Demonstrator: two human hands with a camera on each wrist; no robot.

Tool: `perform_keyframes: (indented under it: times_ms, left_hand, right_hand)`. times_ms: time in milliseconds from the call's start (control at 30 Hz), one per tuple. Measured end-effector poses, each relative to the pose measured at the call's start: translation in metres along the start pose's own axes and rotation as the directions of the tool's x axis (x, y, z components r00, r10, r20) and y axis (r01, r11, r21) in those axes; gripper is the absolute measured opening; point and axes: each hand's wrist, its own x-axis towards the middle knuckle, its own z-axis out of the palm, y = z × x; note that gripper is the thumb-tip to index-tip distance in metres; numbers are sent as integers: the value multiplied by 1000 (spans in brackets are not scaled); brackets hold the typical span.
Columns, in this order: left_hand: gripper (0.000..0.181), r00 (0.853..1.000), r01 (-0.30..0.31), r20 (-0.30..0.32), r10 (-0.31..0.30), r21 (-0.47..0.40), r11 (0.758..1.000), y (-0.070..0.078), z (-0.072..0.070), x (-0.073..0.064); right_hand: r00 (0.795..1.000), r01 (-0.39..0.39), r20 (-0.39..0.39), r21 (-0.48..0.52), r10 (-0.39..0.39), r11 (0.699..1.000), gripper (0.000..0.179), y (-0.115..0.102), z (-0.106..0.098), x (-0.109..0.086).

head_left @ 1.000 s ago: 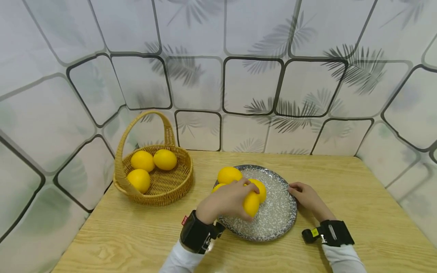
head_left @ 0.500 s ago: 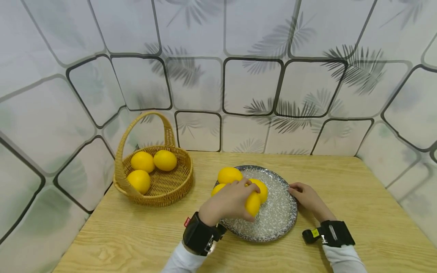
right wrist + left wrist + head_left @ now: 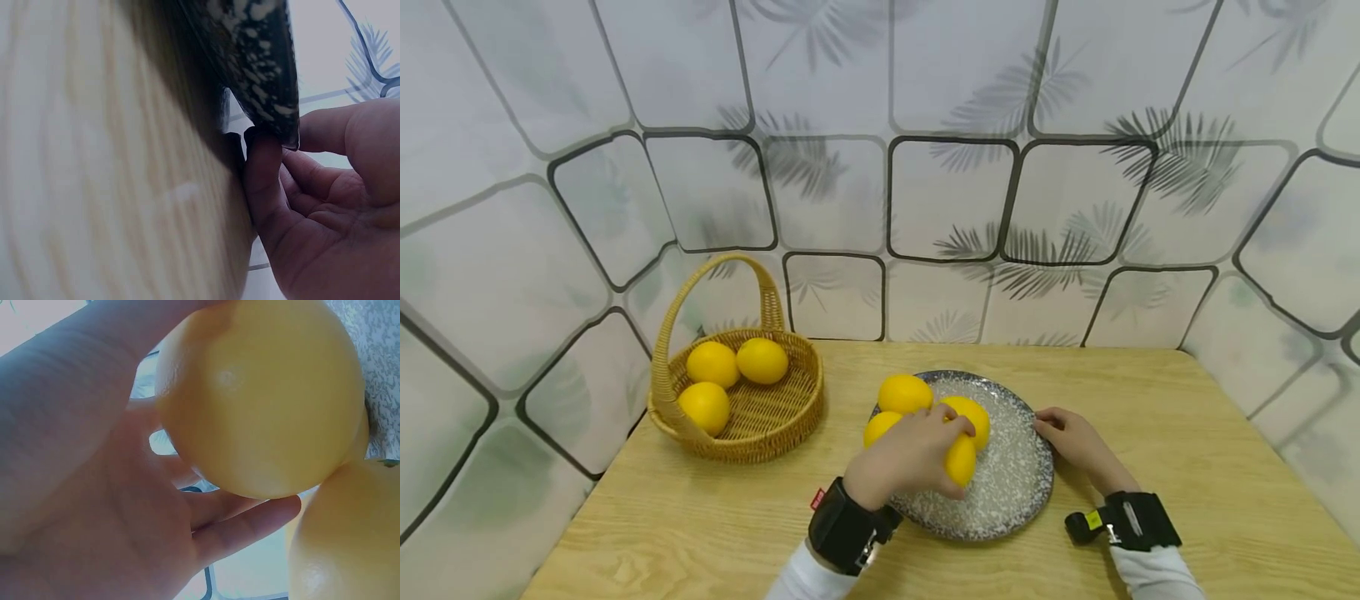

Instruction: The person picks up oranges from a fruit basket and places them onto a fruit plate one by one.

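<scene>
In the head view, my left hand [image 3: 910,454] holds a yellow citrus fruit [image 3: 962,462] over the speckled grey plate [image 3: 1011,492]. The left wrist view has this round, smooth fruit [image 3: 262,400] between thumb and curled fingers, beside another fruit [image 3: 350,544] with a green stem spot. Three more yellow fruits lie on the plate's left side: one at the back [image 3: 905,393], one at the left [image 3: 882,427] and one behind the held fruit [image 3: 970,419]. My right hand [image 3: 1078,442] pinches the plate's right rim; the right wrist view shows fingertips under the dark rim [image 3: 269,81].
A wicker basket [image 3: 775,437] with a tall arched handle stands at the left on the wooden table [image 3: 700,525]. Three yellow fruits [image 3: 762,361] lie in it. A patterned cloth wall [image 3: 947,200] closes off the back and sides.
My left hand has shifted slightly right and nearer to me over the plate, still holding the fruit. The right hand stays at the rim. The head view has tilted up a little.
</scene>
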Motion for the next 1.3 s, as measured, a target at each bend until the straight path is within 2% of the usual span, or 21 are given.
perform_keyframes:
  times_ms: [400,567,767,967,1300]
  left_hand:
    - [70,1000,20,-4,-20,77,997,6,9,7]
    - [75,1000,29,-1,-29,138,990,8,16,11]
    - [72,999,35,-16,-33,197,980,9,23,10]
    - [69,999,49,-19,-47,175,983,9,18,7]
    - [62,999,29,-26,-25,157,987,8,12,6]
  right_hand:
    - [1000,10,-10,2,-10,1000,47,1,0,2]
    - [1000,2,-9,-9,-2,1000,46,2,0,2]
    - [1000,-6,-2,-15,6,1000,46,2,0,2]
    - [1000,-23,10,-9,23,1000,47,1,0,1]
    - [1000,-13,11,-4,13,1000,50,1,-1,2]
